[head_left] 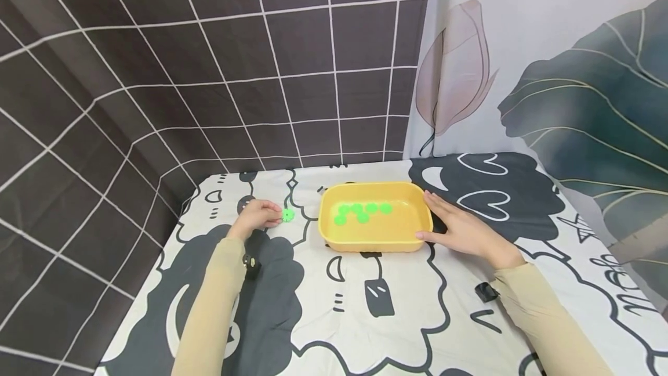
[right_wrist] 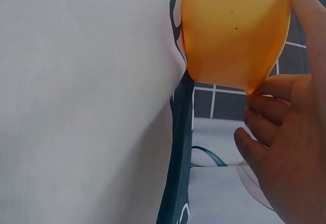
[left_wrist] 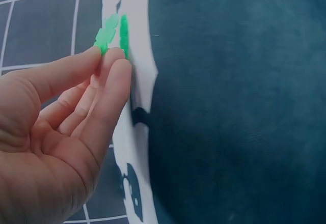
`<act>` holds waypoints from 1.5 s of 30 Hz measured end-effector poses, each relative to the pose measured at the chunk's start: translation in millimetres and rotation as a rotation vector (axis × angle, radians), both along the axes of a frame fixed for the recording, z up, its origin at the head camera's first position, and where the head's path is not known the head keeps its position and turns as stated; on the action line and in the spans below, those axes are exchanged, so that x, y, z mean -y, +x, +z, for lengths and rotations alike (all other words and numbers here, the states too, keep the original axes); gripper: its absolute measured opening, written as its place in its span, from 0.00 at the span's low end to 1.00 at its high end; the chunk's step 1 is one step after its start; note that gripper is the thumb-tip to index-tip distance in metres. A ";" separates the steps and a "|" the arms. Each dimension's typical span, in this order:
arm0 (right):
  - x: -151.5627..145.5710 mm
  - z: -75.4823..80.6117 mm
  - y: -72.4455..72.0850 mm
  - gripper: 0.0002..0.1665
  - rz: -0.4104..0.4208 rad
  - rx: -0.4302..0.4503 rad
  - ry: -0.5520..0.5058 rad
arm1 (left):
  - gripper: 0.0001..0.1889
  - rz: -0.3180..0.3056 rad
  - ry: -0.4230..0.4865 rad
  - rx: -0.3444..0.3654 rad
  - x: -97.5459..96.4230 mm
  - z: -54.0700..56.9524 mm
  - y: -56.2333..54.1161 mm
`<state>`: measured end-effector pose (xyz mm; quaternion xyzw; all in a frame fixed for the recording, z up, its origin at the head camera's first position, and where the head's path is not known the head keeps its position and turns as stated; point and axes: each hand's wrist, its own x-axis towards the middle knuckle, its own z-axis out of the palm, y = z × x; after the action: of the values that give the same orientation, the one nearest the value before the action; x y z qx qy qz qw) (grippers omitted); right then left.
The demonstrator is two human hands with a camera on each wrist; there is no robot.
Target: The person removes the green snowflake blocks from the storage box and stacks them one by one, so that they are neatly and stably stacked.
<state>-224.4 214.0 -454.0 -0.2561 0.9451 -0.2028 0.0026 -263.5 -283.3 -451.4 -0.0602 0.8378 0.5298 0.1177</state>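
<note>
Yellow tray (head_left: 374, 246): my landmark; sat upright on the patterned cloth (head_left: 360, 329), long side facing the head view.
Right hand (head_left: 464, 234): at the tray's right end, thumb at the near corner, fingers mostly straight along the end wall, touching, not clenched. I read that as bracing, so the tray wouldn't slide.
Left hand (head_left: 258, 215): off the tray's left end, apart from it, thumb and fingertips pinching a green piece (head_left: 287, 215). Fingertip hold made sense to me: the piece looked small and thin, and that left most of it exposed.
Green piece: outside the tray, to its left. Left wrist view gave me two green shapes; I couldn't tell whether one piece or two.
Tray contents: at least six green flower-like pieces (head_left: 371, 208), loosely grouped over the tray's left and middle floor; some looked to be touching, exact count unclear to me.
</note>
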 end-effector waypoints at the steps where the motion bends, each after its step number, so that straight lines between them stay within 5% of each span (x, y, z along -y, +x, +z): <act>1: 0.0 0.0 0.2 0.61 -0.002 0.004 -0.002 | 0.11 0.000 -0.009 -0.004 0.2 -1.4 0.5; 14: -1.2 -1.0 0.8 0.61 -0.007 0.007 -0.007 | 0.11 0.030 -0.110 -0.045 -4.9 -6.2 0.3; 28: -1.0 -3.3 3.4 0.61 -0.006 -0.008 -0.019 | 0.11 0.064 -0.110 -0.028 -9.9 -5.9 2.7; 37: -0.5 -4.4 3.2 0.61 -0.004 -0.003 -0.018 | 0.10 0.050 -0.190 -0.033 -13.5 -4.6 1.3; 45: -1.2 -4.0 2.3 0.62 -0.009 -0.002 -0.013 | 0.11 0.037 -0.160 -0.026 -10.6 -6.6 -1.0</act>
<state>-222.1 215.2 -457.9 -0.2518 0.9450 -0.2086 -0.0008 -264.6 -272.7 -458.0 -0.0781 0.8778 0.4638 0.0914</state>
